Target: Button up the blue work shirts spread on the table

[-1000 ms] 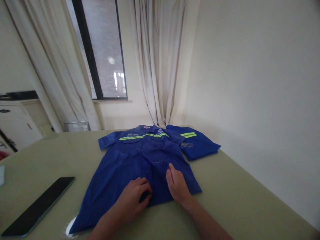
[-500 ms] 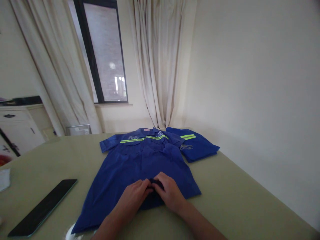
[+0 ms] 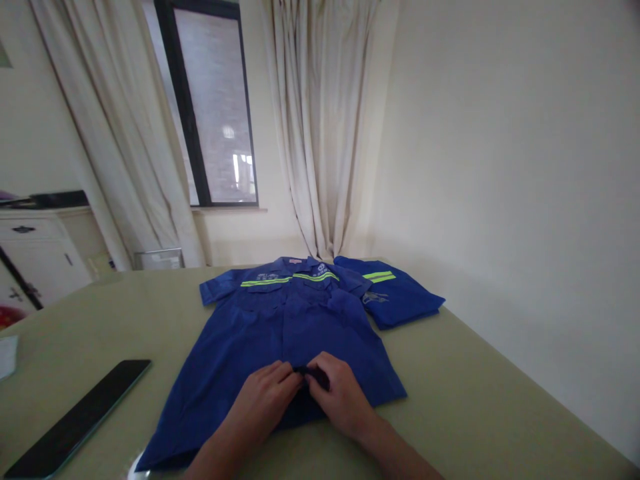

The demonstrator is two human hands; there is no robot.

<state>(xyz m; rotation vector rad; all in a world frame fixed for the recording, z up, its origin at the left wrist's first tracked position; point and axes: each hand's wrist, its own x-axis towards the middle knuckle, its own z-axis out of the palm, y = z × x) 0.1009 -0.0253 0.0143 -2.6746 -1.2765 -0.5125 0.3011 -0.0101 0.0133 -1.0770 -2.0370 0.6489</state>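
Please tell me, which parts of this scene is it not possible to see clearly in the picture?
- Head view: what the left hand and right hand pinch on the blue shirt; the fingers cover it.
- Chest print on the shirt: too small to read.
- The second blue garment: partly under the shirt's sleeve.
- The dark flat device: cut off by the bottom edge.
- A white thing: cut off by the left edge.

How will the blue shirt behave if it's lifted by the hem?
Likely floppy: the shirt lies flat and follows the table, with soft creases near the collar. Probably light for its size, being thin cloth. It may bunch rather than slide if pushed; the placket already gathers where the left hand and right hand pinch it.
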